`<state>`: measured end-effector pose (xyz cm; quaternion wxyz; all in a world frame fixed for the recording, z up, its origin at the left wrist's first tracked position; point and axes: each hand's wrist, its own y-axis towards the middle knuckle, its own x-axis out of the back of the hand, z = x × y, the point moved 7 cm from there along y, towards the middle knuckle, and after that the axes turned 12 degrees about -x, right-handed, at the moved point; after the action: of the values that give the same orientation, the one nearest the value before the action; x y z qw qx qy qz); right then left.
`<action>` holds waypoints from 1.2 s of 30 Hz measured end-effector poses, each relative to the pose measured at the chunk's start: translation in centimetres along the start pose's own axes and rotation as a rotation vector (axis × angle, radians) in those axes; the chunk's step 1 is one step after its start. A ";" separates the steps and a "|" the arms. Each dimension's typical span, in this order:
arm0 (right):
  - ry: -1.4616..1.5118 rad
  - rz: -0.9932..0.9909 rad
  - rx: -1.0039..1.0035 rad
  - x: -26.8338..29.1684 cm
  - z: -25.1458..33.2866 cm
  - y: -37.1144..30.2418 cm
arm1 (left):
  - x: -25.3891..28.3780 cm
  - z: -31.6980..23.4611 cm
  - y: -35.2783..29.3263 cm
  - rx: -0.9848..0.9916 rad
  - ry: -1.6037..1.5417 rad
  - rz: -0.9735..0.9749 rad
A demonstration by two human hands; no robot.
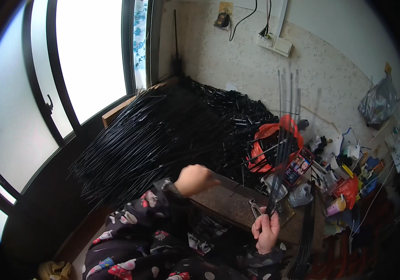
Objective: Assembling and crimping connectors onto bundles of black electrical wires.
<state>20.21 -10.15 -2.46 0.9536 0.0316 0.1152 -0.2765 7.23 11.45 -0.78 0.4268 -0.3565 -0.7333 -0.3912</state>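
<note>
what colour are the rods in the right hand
Black; the rods show best in the head view, upper ends blurred.

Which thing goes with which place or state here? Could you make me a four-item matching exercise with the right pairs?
Things
1. upright bunch of long, thin black rods
2. crinkled grey plastic bag
3. silvery metal pliers
4. rectangular, red-edged phone

Places or states
A. hanging against the pale, speckled wall
B. screen lit up
C. held in the person's bare right hand
D. lying on the flat brown worktop

Pairs: 1-C, 2-A, 3-D, 4-B
</note>
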 end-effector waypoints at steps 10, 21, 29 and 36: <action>-0.042 0.146 0.002 -2.1 1.5 0.3 | 2.2 15.9 -1.0 0.283 0.594 -0.240; 0.125 0.149 -0.296 -1.3 -3.2 2.0 | 2.7 14.8 2.4 0.064 0.459 -0.361; 0.212 0.170 -0.229 -2.0 -2.7 3.2 | 6.8 0.0 -2.8 -0.100 -0.256 -0.571; 0.100 0.253 -0.102 -4.2 -4.1 1.2 | -1.8 -8.3 2.6 0.031 -1.780 -0.237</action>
<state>16.62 -6.44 -5.41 0.9743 0.0111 0.1716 -0.1457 13.06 4.95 1.04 -0.3381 -0.4439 -0.8298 -0.0018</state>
